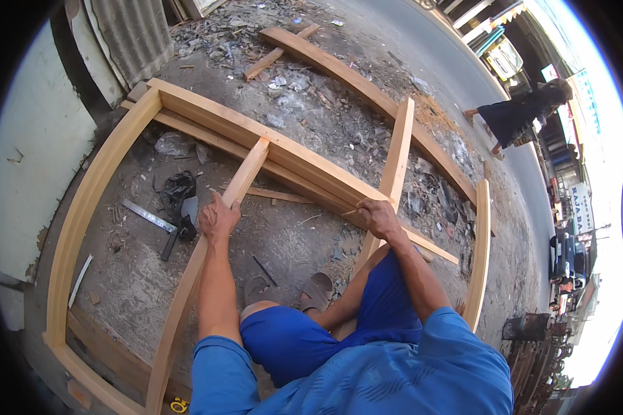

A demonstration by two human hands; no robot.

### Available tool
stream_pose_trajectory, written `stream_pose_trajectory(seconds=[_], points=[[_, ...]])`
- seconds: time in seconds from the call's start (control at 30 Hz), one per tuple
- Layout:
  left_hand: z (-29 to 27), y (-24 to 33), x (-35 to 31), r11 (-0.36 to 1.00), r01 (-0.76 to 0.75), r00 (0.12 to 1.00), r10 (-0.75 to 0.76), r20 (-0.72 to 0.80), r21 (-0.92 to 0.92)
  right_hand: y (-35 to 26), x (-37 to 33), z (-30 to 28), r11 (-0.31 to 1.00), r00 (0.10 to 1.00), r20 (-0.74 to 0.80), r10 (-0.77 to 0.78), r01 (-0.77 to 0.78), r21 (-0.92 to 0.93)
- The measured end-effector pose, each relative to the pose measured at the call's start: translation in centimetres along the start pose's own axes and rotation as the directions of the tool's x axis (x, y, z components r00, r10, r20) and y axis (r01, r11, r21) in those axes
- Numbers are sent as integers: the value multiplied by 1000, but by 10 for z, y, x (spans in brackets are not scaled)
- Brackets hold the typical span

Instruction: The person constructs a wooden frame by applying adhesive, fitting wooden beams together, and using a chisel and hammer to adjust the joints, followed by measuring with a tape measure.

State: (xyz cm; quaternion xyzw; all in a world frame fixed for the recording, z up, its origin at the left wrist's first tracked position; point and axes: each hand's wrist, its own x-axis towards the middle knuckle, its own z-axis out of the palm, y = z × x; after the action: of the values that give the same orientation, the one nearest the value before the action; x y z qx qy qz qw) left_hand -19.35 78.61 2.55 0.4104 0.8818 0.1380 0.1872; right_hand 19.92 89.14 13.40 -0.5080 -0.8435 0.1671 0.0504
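A large wooden frame (311,158) of pale planed beams lies around me, raised at least partly off the ground. My left hand (218,216) is closed over its middle crossbar (176,311), gripping it below the joint with the long far beam. My right hand (379,218) is closed beside the joint of that long beam and a second crossbar (399,155). From its fingers a thin, light-coloured stick (350,212) points left; its exact kind is too small to tell. The long beam's right end is partly hidden behind my right hand and forearm.
A metal try square (149,216) lies on the ground inside the frame, by a black plastic bag (180,187). A thin dark rod (264,270) lies near my sandals (317,292). Beyond the frame are a loose plank (339,72), rubble and a road with a person (516,117).
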Motion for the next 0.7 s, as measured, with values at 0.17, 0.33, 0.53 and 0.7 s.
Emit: stream_pose_trajectory(seconds=[0.17,0.33,0.53,0.7], points=[[1,-14,7,1000,1,995,-4,102,31,-44,111,83,986,985,-35,-169,169,-16],[8,-12,6,998,5,993,-12,117,62,-90,187,131,944,947,-7,-321,319,-86],[14,-19,9,999,-28,999,26,42,45,-122,236,152,890,921,21,-388,381,-251],[2,-15,11,999,45,994,-45,96,9,-116,237,125,964,967,-94,-236,221,-147]])
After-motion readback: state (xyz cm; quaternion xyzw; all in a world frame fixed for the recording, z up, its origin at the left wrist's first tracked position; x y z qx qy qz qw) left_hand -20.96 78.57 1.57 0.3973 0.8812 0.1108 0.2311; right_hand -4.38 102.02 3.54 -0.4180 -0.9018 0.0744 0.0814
